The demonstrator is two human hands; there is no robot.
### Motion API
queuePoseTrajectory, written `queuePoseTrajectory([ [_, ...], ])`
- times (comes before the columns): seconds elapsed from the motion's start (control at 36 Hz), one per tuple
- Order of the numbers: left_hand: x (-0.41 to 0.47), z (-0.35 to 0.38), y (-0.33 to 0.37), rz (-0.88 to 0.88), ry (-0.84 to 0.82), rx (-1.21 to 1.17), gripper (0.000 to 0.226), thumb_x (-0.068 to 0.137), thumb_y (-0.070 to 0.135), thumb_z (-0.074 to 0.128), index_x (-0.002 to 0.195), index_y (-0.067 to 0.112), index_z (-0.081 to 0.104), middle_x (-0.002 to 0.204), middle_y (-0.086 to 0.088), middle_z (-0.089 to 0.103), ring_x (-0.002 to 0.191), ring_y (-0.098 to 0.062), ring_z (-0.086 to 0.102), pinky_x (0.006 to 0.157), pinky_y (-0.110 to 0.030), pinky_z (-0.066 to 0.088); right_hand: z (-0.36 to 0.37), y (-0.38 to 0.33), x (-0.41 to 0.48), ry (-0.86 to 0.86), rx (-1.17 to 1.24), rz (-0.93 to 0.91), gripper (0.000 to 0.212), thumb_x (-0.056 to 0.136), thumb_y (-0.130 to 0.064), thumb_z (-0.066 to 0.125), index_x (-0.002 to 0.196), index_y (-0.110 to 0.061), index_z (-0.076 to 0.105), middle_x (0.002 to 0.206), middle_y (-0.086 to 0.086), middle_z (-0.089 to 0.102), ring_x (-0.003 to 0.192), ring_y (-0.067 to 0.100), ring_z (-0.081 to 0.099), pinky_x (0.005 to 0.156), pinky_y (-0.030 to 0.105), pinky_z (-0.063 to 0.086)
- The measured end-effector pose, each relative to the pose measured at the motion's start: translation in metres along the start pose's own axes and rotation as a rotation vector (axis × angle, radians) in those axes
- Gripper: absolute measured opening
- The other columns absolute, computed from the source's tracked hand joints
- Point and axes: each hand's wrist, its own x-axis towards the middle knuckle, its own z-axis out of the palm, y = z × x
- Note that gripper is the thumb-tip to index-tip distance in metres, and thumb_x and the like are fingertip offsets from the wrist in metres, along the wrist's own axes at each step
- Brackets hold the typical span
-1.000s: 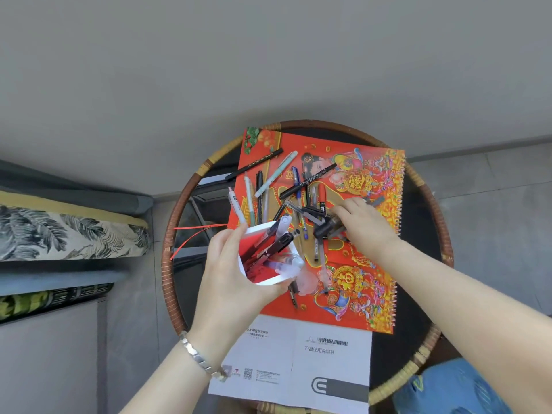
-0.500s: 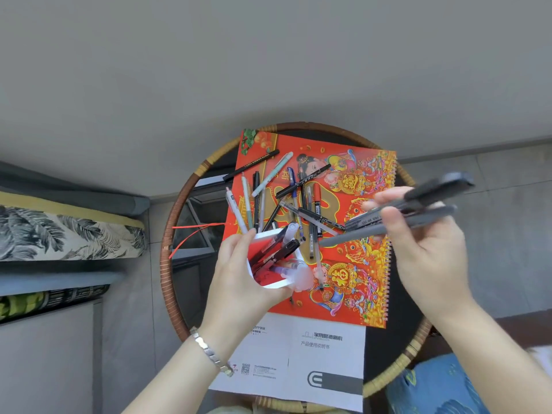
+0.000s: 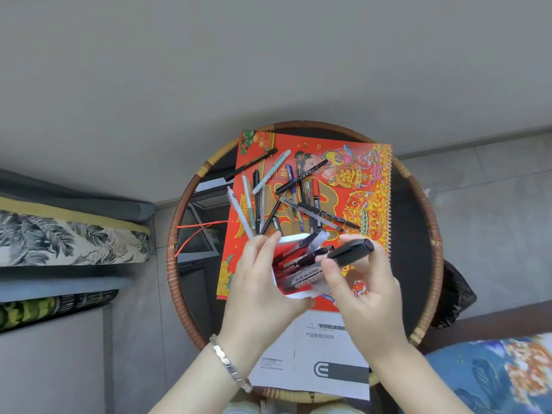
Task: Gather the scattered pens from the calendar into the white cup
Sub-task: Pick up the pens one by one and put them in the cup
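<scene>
My left hand grips the white cup, tilted toward the right above the near part of the red calendar. Several pens lie inside the cup. My right hand holds a thick black marker with its tip end at the cup's mouth, together with a grey pen beneath it. Several loose pens lie scattered on the far left part of the calendar, beyond both hands. A black pen sticks out over the calendar's left edge.
The calendar lies on a round glass table with a woven rattan rim. A white printed leaflet lies at the near side. A patterned cushion is at the left, a blue cloth at the lower right.
My right hand picked up pens from the calendar, lifted them to the right, then brought them back to the cup's mouth. The left hand stayed on the cup.
</scene>
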Motion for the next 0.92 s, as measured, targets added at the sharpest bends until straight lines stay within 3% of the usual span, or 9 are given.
queuePoseTrajectory([
  [0.14, -0.003, 0.004, 0.0, 0.012, 0.012, -0.021, 0.097, 0.053, 0.037, 0.086, 0.136, 0.025, 0.039, 0.125, 0.018, 0.037, 0.123, -0.002, 0.042, 0.1, -0.017, 0.037, 0.005, 0.014, 0.004, 0.04, -0.19, -0.055, 0.053, 0.07, -0.022, 0.072, 0.111, -0.046, 0.049, 0.094, -0.036, 0.058, 0.086, -0.011, 0.057, 0.076, -0.001, 0.039],
  [0.31, -0.001, 0.004, 0.002, -0.045, 0.057, -0.154, 0.1, 0.053, 0.038, 0.086, 0.136, 0.031, 0.033, 0.115, 0.041, 0.03, 0.11, 0.022, 0.035, 0.087, 0.008, 0.028, 0.005, 0.027, 0.003, -0.085, -0.514, -0.332, 0.033, 0.089, -0.025, 0.053, 0.113, -0.006, 0.066, 0.114, 0.007, 0.063, 0.104, 0.018, 0.049, 0.101, 0.009, 0.027],
  [0.44, 0.002, 0.0, 0.001, -0.039, 0.051, -0.193, 0.095, 0.05, 0.035, 0.088, 0.13, 0.036, 0.036, 0.114, 0.042, 0.031, 0.106, 0.035, 0.027, 0.085, 0.012, 0.021, -0.018, 0.029, -0.004, -0.213, -0.292, -0.237, 0.041, 0.093, -0.03, 0.047, 0.134, -0.026, 0.046, 0.143, -0.009, 0.038, 0.131, 0.006, 0.038, 0.107, 0.016, 0.031],
  [0.53, 0.004, -0.006, 0.001, -0.055, -0.005, -0.215, 0.098, 0.046, 0.031, 0.089, 0.13, 0.038, 0.039, 0.118, 0.04, 0.033, 0.11, 0.031, 0.03, 0.087, 0.01, 0.023, -0.035, 0.034, 0.002, -0.353, -0.195, 0.041, 0.087, 0.075, -0.016, 0.056, 0.133, -0.064, 0.014, 0.149, -0.019, 0.025, 0.137, -0.004, 0.029, 0.11, 0.025, 0.035],
  [0.58, 0.005, -0.009, 0.003, -0.044, -0.08, -0.212, 0.101, 0.045, 0.032, 0.09, 0.132, 0.039, 0.038, 0.122, 0.038, 0.034, 0.115, 0.022, 0.036, 0.094, 0.002, 0.029, -0.041, 0.038, 0.008, -0.48, -0.213, 0.181, 0.103, 0.07, -0.016, 0.068, 0.125, -0.074, 0.002, 0.146, -0.03, 0.022, 0.135, -0.015, 0.023, 0.11, 0.018, 0.031],
  [0.67, 0.007, -0.005, 0.009, 0.023, -0.166, -0.203, 0.101, 0.044, 0.031, 0.091, 0.13, 0.04, 0.038, 0.119, 0.04, 0.034, 0.11, 0.029, 0.032, 0.086, 0.007, 0.028, -0.038, 0.041, 0.017, -0.561, -0.11, 0.269, 0.111, 0.055, -0.021, 0.084, 0.127, -0.068, 0.014, 0.128, -0.042, 0.043, 0.119, -0.022, 0.04, 0.097, 0.007, 0.04],
  [0.78, 0.015, 0.0, 0.008, 0.034, -0.24, -0.262, 0.097, 0.048, 0.03, 0.09, 0.128, 0.044, 0.036, 0.125, 0.038, 0.034, 0.116, 0.026, 0.032, 0.094, 0.003, 0.029, -0.035, 0.041, 0.024, -0.506, -0.035, 0.268, 0.081, 0.045, -0.032, 0.082, 0.107, -0.063, 0.039, 0.107, -0.041, 0.058, 0.101, -0.016, 0.057, 0.075, 0.002, 0.045],
  [0.83, 0.024, -0.001, 0.003, -0.004, -0.302, -0.396, 0.08, 0.059, 0.034, 0.082, 0.122, 0.05, 0.035, 0.131, 0.033, 0.039, 0.121, 0.019, 0.038, 0.095, -0.003, 0.035, -0.037, 0.045, 0.025, -0.431, -0.088, 0.246, 0.072, 0.048, -0.028, 0.087, 0.099, -0.057, 0.045, 0.102, -0.039, 0.06, 0.096, -0.016, 0.058, 0.072, 0.002, 0.045],
  [0.92, 0.043, 0.002, -0.012, -0.081, -0.144, -0.362, 0.044, 0.085, 0.041, 0.054, 0.127, 0.038, 0.041, 0.132, 0.02, 0.047, 0.119, 0.009, 0.044, 0.097, -0.012, 0.038, -0.041, 0.056, 0.026, -0.339, -0.134, 0.239, 0.076, 0.05, -0.014, 0.091, 0.096, -0.052, 0.045, 0.097, -0.03, 0.063, 0.093, -0.01, 0.059, 0.073, 0.007, 0.046],
])
